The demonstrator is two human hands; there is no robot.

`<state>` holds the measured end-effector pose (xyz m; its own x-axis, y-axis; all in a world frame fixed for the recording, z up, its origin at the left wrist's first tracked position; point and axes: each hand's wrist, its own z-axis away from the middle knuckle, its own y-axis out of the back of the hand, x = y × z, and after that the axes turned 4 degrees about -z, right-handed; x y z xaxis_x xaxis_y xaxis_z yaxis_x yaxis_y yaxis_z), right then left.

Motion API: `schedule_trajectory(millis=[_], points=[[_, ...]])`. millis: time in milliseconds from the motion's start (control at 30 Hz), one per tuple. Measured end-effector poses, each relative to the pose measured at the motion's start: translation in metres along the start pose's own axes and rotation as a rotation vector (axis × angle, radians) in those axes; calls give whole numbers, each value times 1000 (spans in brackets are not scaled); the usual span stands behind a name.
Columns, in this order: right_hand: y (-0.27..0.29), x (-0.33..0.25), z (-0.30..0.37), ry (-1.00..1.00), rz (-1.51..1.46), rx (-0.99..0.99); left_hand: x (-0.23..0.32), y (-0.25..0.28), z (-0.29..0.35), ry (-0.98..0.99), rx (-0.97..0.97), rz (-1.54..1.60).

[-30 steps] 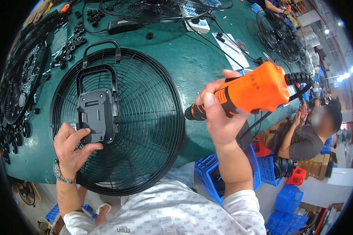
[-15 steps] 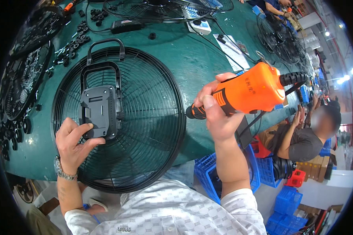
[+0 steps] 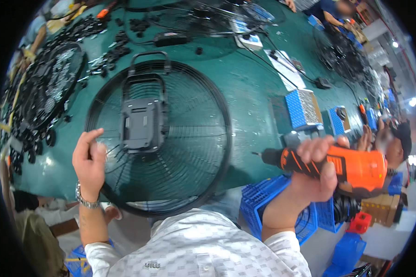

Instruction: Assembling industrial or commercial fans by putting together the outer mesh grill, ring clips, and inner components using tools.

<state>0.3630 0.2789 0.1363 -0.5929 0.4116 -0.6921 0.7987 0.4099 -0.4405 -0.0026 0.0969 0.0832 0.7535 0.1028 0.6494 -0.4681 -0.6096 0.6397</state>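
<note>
Fan cage [image 3: 196, 131] overhanging near edge of bench [image 3: 249, 111], dark box [image 3: 142, 124] pointing lengthwise away; left hand [image 3: 90, 159] hovering nearer, left of box, half-curled, empty; right hand [image 3: 316, 182] gripping orange drill [image 3: 356, 166].

Short dark lettering [image 3: 152, 265] on the front of the white patterned shirt [image 3: 198, 237], letter shapes visible but small. There are orange marks [image 3: 284, 160] on the black front part of the orange power screwdriver [image 3: 358, 165], too blurred to read. White sheet [image 3: 290, 76] on the green table [image 3: 249, 106]: any print illegible.
</note>
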Motion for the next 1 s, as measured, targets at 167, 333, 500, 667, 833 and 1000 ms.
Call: schedule_trajectory(millis=[167, 333, 500, 667, 833, 1000], points=[[-4, -19, 33, -20, -63, 12, -14, 48, 53, 626, 277, 1414], [-27, -19, 42, -44, -142, -14, 15, 46, 113, 623, 381, 1363], [-72, -11, 44, -80, -241, -178, 54, 30, 129, 751, 186, 1482], [-112, -11, 58, -135, -297, -274, 73, 1, 136, 837, -71, 1658], [-131, -19, 69, -125, -322, -270, 79, -28, 142, 876, -288, 1740], [-133, -26, 71, -95, -363, -268, 89, -39, 136, 940, -330, 1764]])
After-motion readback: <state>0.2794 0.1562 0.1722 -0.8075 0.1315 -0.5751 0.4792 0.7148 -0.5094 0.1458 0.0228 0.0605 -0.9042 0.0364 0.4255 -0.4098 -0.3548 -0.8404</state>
